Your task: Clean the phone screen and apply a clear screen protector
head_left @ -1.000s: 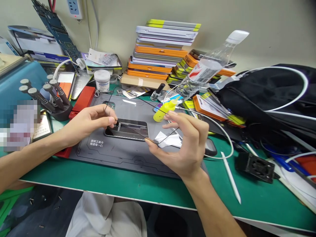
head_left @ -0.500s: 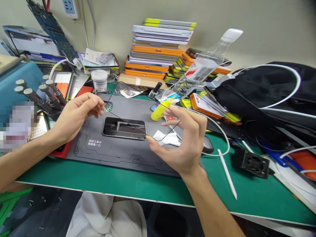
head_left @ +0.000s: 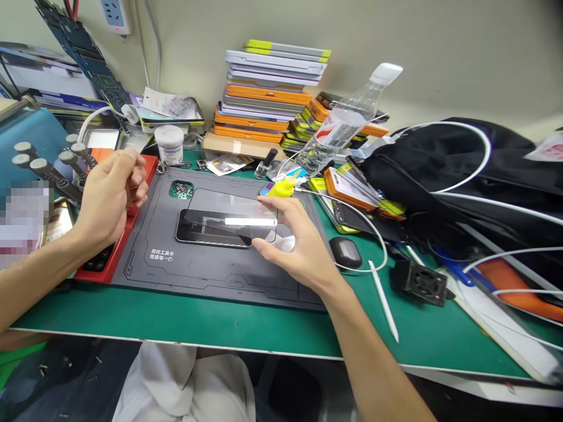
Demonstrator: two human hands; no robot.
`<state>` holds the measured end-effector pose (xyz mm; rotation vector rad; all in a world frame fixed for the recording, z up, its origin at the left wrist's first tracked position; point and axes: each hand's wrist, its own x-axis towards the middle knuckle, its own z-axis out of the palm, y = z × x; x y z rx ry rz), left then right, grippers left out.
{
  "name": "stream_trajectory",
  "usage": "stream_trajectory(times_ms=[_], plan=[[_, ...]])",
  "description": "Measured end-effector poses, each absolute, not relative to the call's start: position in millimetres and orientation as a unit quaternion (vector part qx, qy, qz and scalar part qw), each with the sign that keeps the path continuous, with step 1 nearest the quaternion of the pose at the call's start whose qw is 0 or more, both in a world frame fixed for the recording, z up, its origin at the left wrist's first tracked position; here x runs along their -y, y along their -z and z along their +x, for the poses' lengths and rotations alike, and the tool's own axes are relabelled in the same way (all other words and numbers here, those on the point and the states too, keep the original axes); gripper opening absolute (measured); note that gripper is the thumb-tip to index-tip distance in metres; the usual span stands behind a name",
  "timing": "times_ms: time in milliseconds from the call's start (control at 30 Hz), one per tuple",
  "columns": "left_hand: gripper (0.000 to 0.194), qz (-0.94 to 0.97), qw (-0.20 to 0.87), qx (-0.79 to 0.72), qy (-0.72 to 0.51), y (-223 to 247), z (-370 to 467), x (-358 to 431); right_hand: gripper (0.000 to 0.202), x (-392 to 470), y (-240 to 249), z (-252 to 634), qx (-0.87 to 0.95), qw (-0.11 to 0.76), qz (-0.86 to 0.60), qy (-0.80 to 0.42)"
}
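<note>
My right hand [head_left: 288,237] grips a clear, black-edged screen protector [head_left: 215,202] by its right end, thumb at the near edge and fingers at the far one. The protector is over a phone [head_left: 200,235], overlapping its upper part; a bright reflection lies across it. Whether the two touch I cannot tell. Face up, the phone rests on a grey work mat [head_left: 211,275]. My left hand [head_left: 108,196] is raised above the red device at the mat's left side, its fingers curled together. Anything inside those fingers is hidden from me.
At the left stand several screwdrivers [head_left: 53,173], beside a red device [head_left: 138,217] and a white jar [head_left: 169,143]. Stacked flat cases [head_left: 264,97] and a tilted plastic bottle [head_left: 336,126] are behind. To the right are a black earbud case [head_left: 345,252], a white stylus [head_left: 383,302] and cables.
The screen protector has turned from steeply tilted to nearly flat and come down over the phone. My left hand has moved away leftward. The view has shifted slightly.
</note>
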<state>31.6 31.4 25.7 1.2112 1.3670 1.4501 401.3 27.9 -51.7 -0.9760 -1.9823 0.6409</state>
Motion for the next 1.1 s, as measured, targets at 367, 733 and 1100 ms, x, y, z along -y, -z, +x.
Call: stream_trajectory(times_ms=[367, 733, 1100], plan=[[0.050, 0.518, 0.378, -0.520, -0.564, -15.8, 27.3, -35.8, 0.067, -56.0, 21.0, 396.4, 0.819, 0.294, -0.351, -0.347], [0.082, 0.744, 0.278, -0.493, -0.355, -3.7, 26.0, -25.6, 0.067, -60.2, 45.5, 393.9, 0.803, 0.315, -0.351, -0.363], [0.138, 0.788, 0.310, -0.503, -0.176, 4.7, 21.9, -27.9, 0.068, -62.7, 48.0, 392.9, 0.821, 0.284, -0.352, -0.348]])
